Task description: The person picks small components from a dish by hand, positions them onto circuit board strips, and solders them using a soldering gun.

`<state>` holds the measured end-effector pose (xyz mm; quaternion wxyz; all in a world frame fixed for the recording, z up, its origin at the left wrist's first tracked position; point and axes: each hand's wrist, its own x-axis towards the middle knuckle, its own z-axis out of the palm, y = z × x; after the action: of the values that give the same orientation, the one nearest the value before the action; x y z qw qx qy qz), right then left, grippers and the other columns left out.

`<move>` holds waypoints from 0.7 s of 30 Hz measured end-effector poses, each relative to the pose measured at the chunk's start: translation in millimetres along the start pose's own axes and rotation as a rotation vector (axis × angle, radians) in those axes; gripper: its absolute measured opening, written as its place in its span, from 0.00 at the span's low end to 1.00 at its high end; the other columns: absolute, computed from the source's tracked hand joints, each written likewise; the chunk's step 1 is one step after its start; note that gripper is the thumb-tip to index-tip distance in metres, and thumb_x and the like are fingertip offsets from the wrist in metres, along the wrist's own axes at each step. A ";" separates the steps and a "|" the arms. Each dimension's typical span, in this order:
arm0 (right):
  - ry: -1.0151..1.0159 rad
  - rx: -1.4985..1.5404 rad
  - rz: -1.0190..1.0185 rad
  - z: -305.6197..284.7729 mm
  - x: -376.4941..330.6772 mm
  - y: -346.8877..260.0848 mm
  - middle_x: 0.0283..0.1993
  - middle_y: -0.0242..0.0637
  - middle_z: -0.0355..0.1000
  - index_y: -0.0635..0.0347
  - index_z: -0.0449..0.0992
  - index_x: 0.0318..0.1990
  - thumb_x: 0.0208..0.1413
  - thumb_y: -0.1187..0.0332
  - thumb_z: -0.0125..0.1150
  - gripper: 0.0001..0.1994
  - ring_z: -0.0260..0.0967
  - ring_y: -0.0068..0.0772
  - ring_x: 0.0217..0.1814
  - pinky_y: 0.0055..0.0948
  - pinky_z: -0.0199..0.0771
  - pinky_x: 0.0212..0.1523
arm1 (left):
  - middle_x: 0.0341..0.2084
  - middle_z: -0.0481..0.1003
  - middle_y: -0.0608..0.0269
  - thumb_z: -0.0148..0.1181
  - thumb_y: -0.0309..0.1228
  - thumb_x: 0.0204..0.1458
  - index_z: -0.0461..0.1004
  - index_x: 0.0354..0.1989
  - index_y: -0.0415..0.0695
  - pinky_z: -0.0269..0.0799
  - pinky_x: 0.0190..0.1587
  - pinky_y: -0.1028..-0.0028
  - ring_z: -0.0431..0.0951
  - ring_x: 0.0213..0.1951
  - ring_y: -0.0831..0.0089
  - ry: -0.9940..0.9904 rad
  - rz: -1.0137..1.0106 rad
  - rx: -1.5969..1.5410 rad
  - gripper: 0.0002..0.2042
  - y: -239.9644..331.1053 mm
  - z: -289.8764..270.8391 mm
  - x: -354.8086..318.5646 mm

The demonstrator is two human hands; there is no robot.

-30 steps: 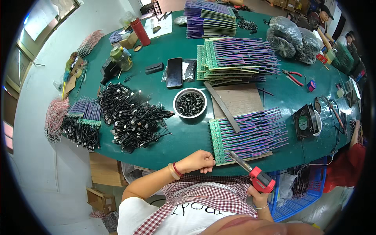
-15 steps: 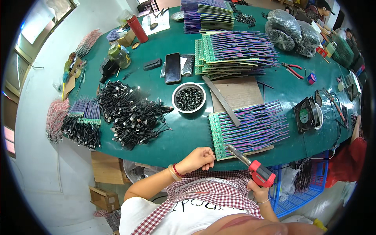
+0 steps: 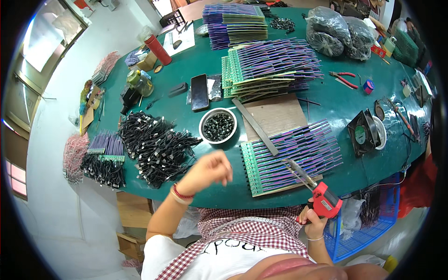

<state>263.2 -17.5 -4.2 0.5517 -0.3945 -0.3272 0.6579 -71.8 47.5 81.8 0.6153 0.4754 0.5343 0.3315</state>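
Note:
My right hand [image 3: 312, 223] is wrapped round the grip of a red and black soldering gun [image 3: 325, 201]. Its long metal nozzle points up and left over a fanned row of purple-blue wire strips [image 3: 298, 156] joined to a green circuit board panel [image 3: 252, 170]. My left hand [image 3: 210, 171] is in the air between that panel and the heap of black cables [image 3: 156, 147], just below a white-rimmed bowl [image 3: 218, 126] of small black parts. Its fingers are curled and blurred; whether anything is between them cannot be made out.
A flat metal bar [image 3: 255, 127] lies across the wires and a cardboard sheet [image 3: 275, 114]. Stacked wired panels [image 3: 270, 65] stand behind, near a phone [image 3: 199, 92]. Red-handled pliers [image 3: 344, 80] and a black fan [image 3: 361, 133] lie right. A blue crate [image 3: 364, 233] stands below the table edge.
My left hand has left the panel's near edge and moved left and up toward the bowl. The soldering gun has shifted slightly right in my right hand. The view has tilted a little.

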 end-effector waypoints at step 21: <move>0.049 0.113 -0.014 -0.9 7.2 -8.6 0.15 0.34 0.58 0.67 0.61 0.45 0.48 0.71 0.54 0.17 0.54 0.23 0.14 0.24 0.59 0.16 | 0.56 0.63 0.46 0.51 0.29 0.51 0.70 0.27 0.40 0.66 0.28 0.85 0.71 0.26 0.85 0.643 0.784 0.285 0.06 172.0 -89.6 128.7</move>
<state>267.4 -8.9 1.7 0.5855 -0.3764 -0.2786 0.6618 -114.8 242.5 201.4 0.1791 0.5928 0.5179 0.5901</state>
